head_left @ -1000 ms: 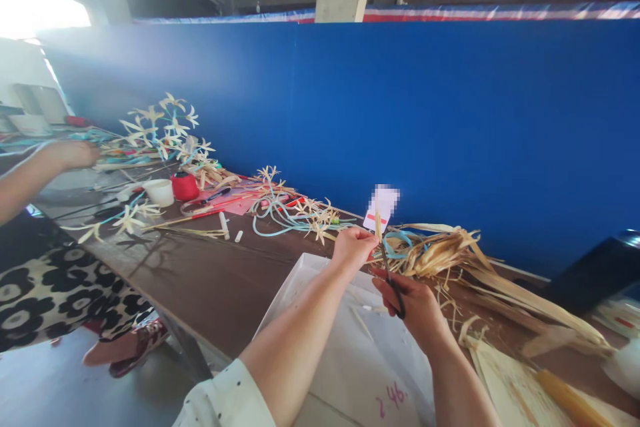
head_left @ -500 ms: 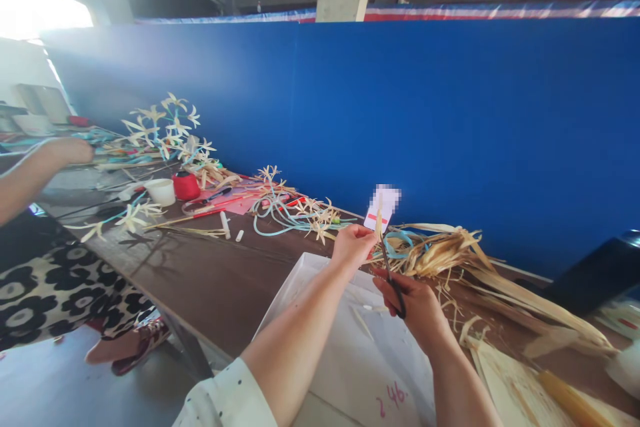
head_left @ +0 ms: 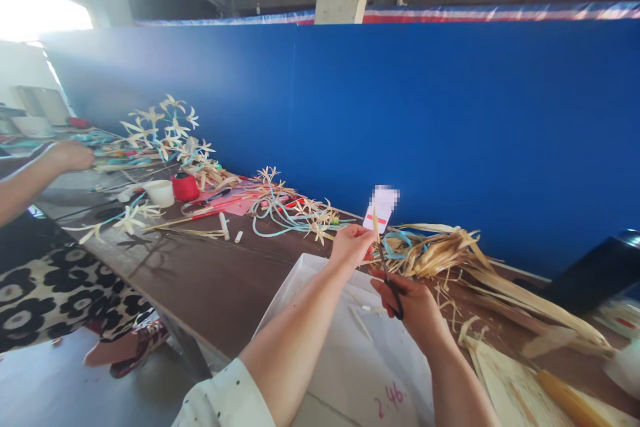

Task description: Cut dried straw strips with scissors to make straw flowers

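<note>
My left hand (head_left: 351, 245) is closed in a pinch on a thin pale straw strip (head_left: 375, 222) that stands upright between the fingers. Just right of it, my right hand (head_left: 413, 307) grips black-handled scissors (head_left: 389, 277) whose blades point up at the strip's base. Both hands hover over a white tray (head_left: 320, 347) on the brown table (head_left: 210, 280). Small cut slivers lie in the tray.
A heap of dried straw leaves (head_left: 450, 250) lies behind my hands against the blue wall (head_left: 450, 127). Straw flowers (head_left: 165, 130), teal cords (head_left: 280, 213), a white cup (head_left: 161, 192) and a red pot (head_left: 185, 185) crowd the table's left. Another person's arm (head_left: 40, 170) reaches in there.
My hands and the strip have barely shifted, sinking slightly. The other person's hand at far left has moved a little.
</note>
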Demonstrator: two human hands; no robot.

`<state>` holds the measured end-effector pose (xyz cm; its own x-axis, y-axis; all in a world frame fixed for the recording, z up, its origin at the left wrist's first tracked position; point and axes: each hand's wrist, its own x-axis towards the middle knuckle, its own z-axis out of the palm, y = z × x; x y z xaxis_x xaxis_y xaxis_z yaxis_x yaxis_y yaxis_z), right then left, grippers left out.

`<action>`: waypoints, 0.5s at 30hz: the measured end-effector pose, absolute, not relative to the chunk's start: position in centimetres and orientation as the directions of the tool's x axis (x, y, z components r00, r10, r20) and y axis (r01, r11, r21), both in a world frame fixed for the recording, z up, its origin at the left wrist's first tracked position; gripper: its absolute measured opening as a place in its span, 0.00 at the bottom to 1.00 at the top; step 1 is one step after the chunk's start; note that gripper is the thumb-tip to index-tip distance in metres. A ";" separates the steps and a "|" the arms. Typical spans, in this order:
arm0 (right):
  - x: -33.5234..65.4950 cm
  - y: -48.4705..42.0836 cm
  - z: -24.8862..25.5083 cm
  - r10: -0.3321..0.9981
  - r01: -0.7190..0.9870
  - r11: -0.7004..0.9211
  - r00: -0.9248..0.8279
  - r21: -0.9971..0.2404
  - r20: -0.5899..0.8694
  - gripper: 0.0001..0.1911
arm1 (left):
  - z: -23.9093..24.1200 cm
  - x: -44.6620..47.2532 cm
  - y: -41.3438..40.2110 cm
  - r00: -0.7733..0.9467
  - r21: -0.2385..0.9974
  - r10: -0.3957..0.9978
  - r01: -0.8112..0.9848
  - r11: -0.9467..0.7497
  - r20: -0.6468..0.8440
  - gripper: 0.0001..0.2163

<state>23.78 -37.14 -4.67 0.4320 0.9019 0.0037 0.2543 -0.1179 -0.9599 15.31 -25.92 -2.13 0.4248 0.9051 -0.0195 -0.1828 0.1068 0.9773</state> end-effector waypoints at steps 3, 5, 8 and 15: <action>23.7 -37.1 -4.7 0.904 0.252 -0.116 0.428 -0.961 0.003 0.23 | -2.1 15.3 -25.8 0.399 0.981 0.916 -0.160 0.113 -0.041 0.06; 23.7 -37.1 -4.7 0.904 0.256 -0.122 0.428 -0.959 -0.001 0.23 | -2.1 15.4 -25.8 0.386 0.985 0.921 -0.138 0.106 -0.045 0.06; 23.7 -37.1 -4.6 0.905 0.265 -0.128 0.426 -0.956 -0.003 0.23 | -2.1 15.4 -25.9 0.387 0.992 0.922 -0.106 0.066 -0.020 0.06; 23.7 -37.2 -4.4 0.897 0.265 -0.135 0.442 -0.955 -0.004 0.24 | -2.4 15.5 -26.0 0.419 0.998 0.908 -0.066 0.007 0.021 0.06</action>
